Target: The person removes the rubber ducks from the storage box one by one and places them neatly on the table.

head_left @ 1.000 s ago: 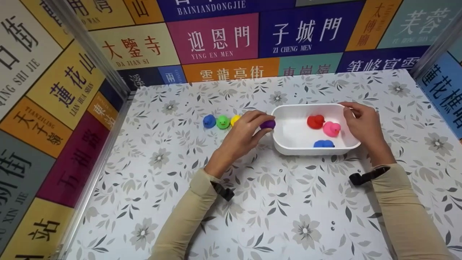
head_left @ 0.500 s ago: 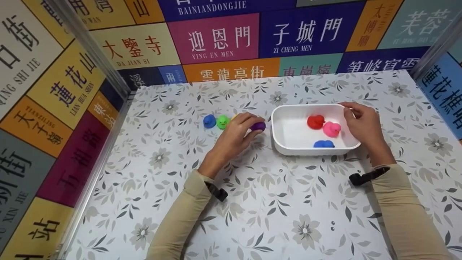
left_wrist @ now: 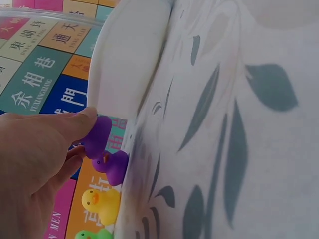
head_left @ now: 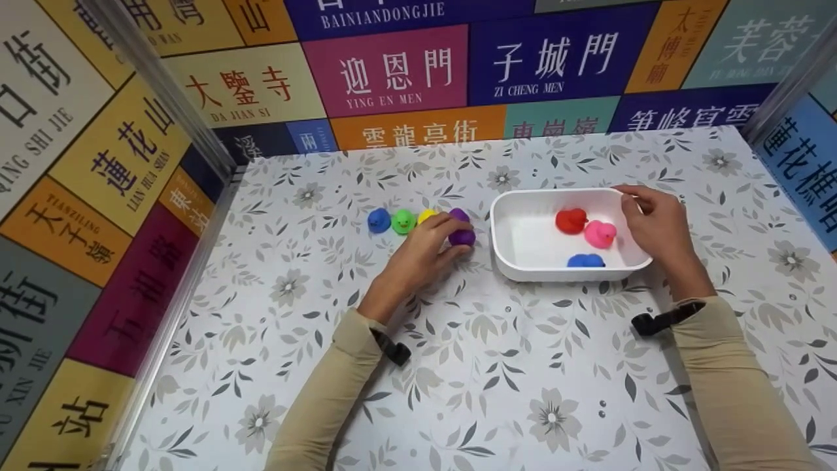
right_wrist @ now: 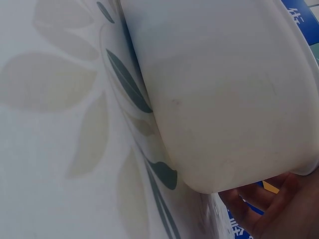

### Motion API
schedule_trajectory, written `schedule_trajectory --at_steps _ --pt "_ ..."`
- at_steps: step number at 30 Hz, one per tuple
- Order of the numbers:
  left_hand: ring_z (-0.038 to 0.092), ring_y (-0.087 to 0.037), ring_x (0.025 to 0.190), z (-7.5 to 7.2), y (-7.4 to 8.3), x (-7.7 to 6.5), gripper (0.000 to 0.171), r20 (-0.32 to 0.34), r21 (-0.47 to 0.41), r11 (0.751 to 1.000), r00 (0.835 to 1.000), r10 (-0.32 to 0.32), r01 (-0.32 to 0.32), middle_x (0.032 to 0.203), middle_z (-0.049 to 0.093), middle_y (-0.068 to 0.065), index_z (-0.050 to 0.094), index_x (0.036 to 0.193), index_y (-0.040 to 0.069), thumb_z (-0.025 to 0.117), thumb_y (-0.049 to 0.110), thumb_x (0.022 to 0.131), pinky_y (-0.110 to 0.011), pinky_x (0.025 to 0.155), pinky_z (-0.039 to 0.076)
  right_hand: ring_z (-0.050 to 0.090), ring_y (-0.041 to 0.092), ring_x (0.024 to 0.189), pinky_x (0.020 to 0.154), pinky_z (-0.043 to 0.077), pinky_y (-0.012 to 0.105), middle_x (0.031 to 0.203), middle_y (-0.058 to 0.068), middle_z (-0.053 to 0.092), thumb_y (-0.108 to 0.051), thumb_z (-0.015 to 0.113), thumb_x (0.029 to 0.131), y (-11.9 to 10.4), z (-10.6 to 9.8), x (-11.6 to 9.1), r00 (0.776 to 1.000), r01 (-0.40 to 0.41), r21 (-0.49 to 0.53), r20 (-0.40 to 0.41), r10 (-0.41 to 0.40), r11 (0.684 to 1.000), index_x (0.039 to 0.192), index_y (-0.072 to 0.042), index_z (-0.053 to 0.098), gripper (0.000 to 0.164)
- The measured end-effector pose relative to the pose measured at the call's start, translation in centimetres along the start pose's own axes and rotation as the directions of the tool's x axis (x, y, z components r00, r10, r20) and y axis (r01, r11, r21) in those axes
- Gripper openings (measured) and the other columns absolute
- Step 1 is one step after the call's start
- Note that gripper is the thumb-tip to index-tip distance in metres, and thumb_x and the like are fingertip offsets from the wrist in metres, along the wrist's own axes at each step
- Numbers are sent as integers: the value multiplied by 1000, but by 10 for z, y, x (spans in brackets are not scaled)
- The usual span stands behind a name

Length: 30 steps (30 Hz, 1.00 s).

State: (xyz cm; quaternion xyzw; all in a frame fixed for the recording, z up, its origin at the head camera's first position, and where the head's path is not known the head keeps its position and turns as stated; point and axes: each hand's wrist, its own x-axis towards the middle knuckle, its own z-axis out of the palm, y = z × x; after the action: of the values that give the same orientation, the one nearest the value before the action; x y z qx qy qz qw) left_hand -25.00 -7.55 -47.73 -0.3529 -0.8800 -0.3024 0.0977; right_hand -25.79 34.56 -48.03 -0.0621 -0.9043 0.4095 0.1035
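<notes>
My left hand [head_left: 425, 252] pinches a purple rubber duck [left_wrist: 98, 137] between thumb and fingers, just left of the white plastic tub [head_left: 536, 269]. Right behind it a second purple duck [head_left: 459, 213] stands on the table, at the end of a row with a yellow duck [left_wrist: 102, 205], a green duck [head_left: 403, 221] and a blue duck [head_left: 378, 220]. The hand partly covers the yellow one in the head view. My right hand [head_left: 660, 226] grips the tub's right end at the rim. Inside the tub lie a red duck [head_left: 571, 221], a pink duck [head_left: 600, 233] and a blue one, partly hidden by the near wall.
A white tablecloth [head_left: 484, 392] with grey flowers and leaves covers the table. Panels with coloured blocks of lettering [head_left: 392, 69] rise along the back and both sides. A black wrist camera [head_left: 392, 347] is strapped to each forearm.
My left hand has drawn back leftward from the tub's left rim, still holding the purple duck, and lowered it beside the row. The second purple duck has come into view. My right hand stays put.
</notes>
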Motion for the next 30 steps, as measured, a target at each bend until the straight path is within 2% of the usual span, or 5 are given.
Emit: schedule_trajectory --at_steps 5,12,21,30 --pt "67 -25 132 4 -4 -1 36 61 15 998 996 -64 64 138 69 -10 71 135 10 76 25 102 -34 114 55 57 -7 94 81 41 17 134 20 75 -39 52 112 0 1 1 1000 4 6 2 -4 1000 144 -18 72 43" --pt "66 -26 133 5 -7 -2 38 88 18 995 991 -103 102 140 69 -11 71 137 11 77 26 102 -35 116 53 58 -8 94 80 42 14 133 20 76 -39 54 112 -1 1 1 1000 9 19 -3 -9 1000 142 -19 73 41" --pt "65 -25 134 2 -7 -1 38 125 36 993 985 -116 112 140 71 -11 72 136 11 76 28 103 -37 116 53 59 -8 92 78 42 14 133 20 76 -39 54 112 -2 -1 1 1000 11 12 -6 -11 1000 142 -19 73 41" --pt "66 -24 129 4 -10 -2 37 118 10 997 990 -79 78 136 73 -11 71 136 9 76 26 103 -36 113 54 56 -5 93 82 40 20 133 21 75 -39 52 112 0 -1 0 1000 21 4 -3 -21 1000 143 -18 72 42"
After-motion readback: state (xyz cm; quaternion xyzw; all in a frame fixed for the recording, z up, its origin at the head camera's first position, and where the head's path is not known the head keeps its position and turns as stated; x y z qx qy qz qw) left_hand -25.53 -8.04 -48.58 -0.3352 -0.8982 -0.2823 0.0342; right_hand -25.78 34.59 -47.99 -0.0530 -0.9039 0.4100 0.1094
